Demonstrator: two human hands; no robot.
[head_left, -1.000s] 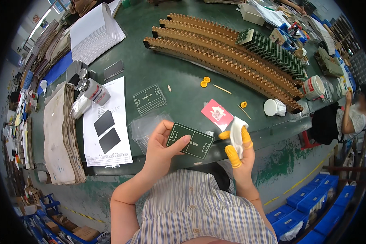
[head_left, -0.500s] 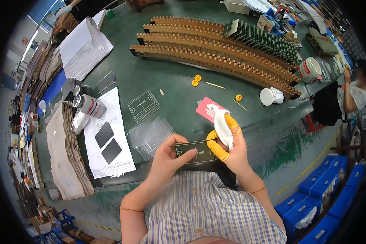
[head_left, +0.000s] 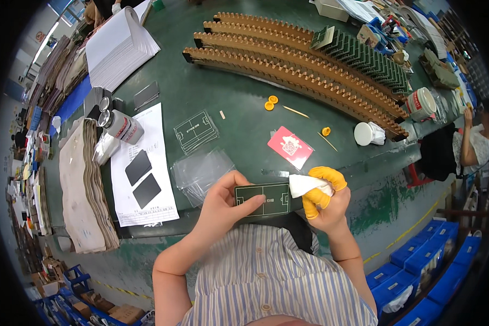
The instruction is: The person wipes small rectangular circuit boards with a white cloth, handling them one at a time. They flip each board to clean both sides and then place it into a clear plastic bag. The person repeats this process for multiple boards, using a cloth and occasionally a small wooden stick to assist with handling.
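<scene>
My left hand (head_left: 221, 202) grips a thin dark green card (head_left: 276, 204) by its left end, thumb across its face. White lines like a football pitch mark the card, which is held just off the table's near edge. My right hand (head_left: 332, 209) wears yellow finger cots (head_left: 314, 202) and pinches a bunched white cloth (head_left: 299, 186). The cloth is at the card's upper right corner; whether it touches cannot be told. Beyond the right hand lies a pink card (head_left: 291, 148). Clear plastic sleeves (head_left: 201, 171) lie beside my left hand.
Long wooden slotted racks (head_left: 288, 68) cross the far table, one holding several green cards (head_left: 364, 57). Clear pitch-marked pieces (head_left: 195, 132), dark cards on a paper sheet (head_left: 163, 204), a metal-topped bottle (head_left: 126, 129), wooden sticks (head_left: 296, 111) and a white-lidded container (head_left: 363, 133) lie around.
My right hand has shifted right, its fingers coming off the green card. The cloth has swung from upright to sideways, uncovering the pink card. My left hand keeps its grip.
</scene>
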